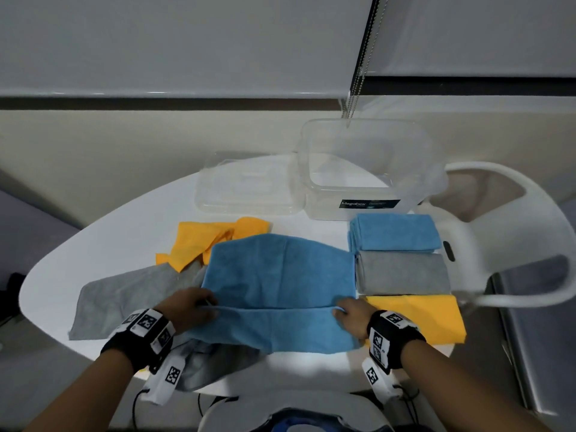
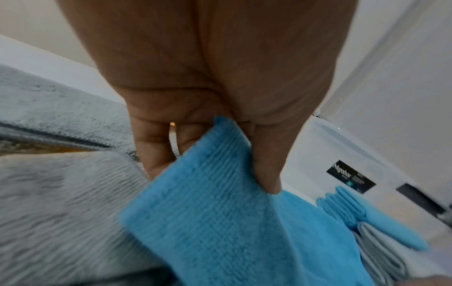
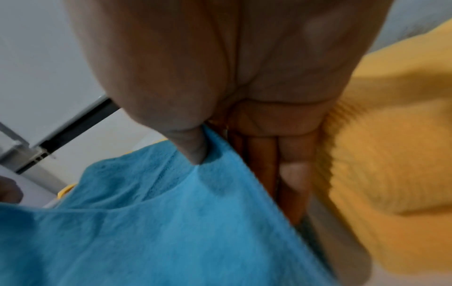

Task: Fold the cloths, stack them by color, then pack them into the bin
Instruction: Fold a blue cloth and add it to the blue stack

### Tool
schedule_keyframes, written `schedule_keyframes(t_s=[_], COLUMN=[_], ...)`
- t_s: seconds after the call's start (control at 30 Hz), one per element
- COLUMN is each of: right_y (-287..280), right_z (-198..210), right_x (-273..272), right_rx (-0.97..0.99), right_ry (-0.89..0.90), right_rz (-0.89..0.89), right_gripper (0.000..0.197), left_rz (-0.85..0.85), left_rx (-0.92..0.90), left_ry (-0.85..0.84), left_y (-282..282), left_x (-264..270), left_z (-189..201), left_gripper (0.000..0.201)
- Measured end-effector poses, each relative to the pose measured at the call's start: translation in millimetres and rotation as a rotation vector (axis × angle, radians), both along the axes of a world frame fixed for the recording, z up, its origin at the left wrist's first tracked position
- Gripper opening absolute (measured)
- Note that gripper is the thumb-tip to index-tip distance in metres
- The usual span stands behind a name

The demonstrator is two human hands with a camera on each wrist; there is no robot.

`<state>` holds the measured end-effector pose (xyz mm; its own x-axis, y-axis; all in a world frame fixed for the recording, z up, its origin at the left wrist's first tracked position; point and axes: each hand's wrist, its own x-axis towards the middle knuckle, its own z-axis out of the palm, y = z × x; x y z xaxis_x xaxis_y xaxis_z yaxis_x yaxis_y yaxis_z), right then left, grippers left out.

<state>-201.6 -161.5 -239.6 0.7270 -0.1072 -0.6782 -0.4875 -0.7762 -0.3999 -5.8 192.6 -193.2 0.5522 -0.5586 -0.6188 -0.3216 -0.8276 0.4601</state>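
Blue cloth (image 1: 280,275) spread crosswise in front of bin (image 1: 371,169), left hand (image 1: 190,310) and right hand (image 1: 350,313) each pinching an end of its near fold, far edge toward bin.

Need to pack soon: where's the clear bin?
Head view: the clear bin stands at the table's far right, behind the folded blue stack, with its lid on its left.

Counted on the table: two blue cloths (image 1: 280,275), two yellow cloths (image 1: 417,316), three grey cloths (image 1: 402,272), one bin (image 1: 371,169), one lid (image 1: 246,188).
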Motion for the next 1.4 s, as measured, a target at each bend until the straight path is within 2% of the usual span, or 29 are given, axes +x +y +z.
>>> schedule_keyframes(t_s=[0.1, 0.2, 0.27, 0.33, 0.43, 0.5, 0.53, 0.6, 0.67, 0.8, 0.87, 0.93, 1.03, 1.1, 1.2, 1.33, 1.37, 1.4], right_y=[0, -5, -7, -7, -5, -6, -7, -12, -18, -38, -44, -45, -45, -47, -50, -41, -37, -32], right_z=[4, 6, 5, 5, 9, 12, 15, 27, 51, 126, 166, 198, 222, 216, 179, 106, 87, 67], right_x=[6, 9, 7, 5, 3, 5, 9, 21, 40, 86, 102, 111, 116, 113, 99, 71, 62, 53], right_rx=[0.055, 0.048, -0.007, -0.055, -0.057, -0.009, 0.013, 0.037, 0.089, 0.211, 0.418, 0.687, 0.971, 0.985, 0.924, 0.733, 0.739, 0.762], right_ry=[-0.157, -0.2, -0.168, -0.106, -0.065, -0.068, -0.086, -0.185, -0.337, -0.736, -0.938, -1.073, -1.148, -1.126, -1.004, -0.692, -0.609, -0.521], right_rz=[-0.131, -0.242, -0.219, -0.154, -0.08, -0.1, -0.123, -0.191, -0.294, -0.521, -0.613, -0.697, -0.703, -0.677, -0.663, -0.678, -0.673, -0.669], right_gripper=[0.024, 0.022, 0.023, 0.031, 0.03, 0.027, 0.025, 0.021, 0.021, 0.015, 0.01, 0.008, 0.007, 0.011, 0.029, 0.067, 0.065, 0.052], left_rz=[0.074, 0.251, 0.382, 0.452, 0.344, 0.271, 0.29, 0.373, 0.41, 0.45, 0.522, 0.579, 0.58, 0.566, 0.606, 0.67, 0.688, 0.707], left_rx=[-0.192, -0.335, -0.33, -0.289, -0.191, -0.165, -0.204, -0.37, -0.495, -0.684, -0.904, -1.121, -1.312, -1.34, -1.272, -0.95, -0.861, -0.796], left_ry=[0.024, -0.007, -0.065, -0.023, 0.078, 0.014, -0.034, -0.087, -0.146, -0.332, -0.356, -0.371, -0.357, -0.291, -0.135, -0.058, -0.03, 0.013], left_y=[0, -6, -9, -9, -2, -2, -5, -17, -30, -60, -71, -74, -66, -56, -39, -13, -5, 2], left_x=[7, 9, 9, 9, 10, 11, 13, 22, 43, 93, 107, 114, 110, 104, 86, 51, 41, 32], left_z=[0, -2, -5, -12, -22, -18, -13, 7, 29, 98, 143, 182, 213, 209, 173, 94, 72, 53], left_gripper=[0.028, 0.03, 0.03, 0.034, 0.048, 0.039, 0.032, 0.023, 0.026, 0.036, 0.037, 0.018, 0.016, 0.027, 0.023, 0.009, 0.007, 0.007])
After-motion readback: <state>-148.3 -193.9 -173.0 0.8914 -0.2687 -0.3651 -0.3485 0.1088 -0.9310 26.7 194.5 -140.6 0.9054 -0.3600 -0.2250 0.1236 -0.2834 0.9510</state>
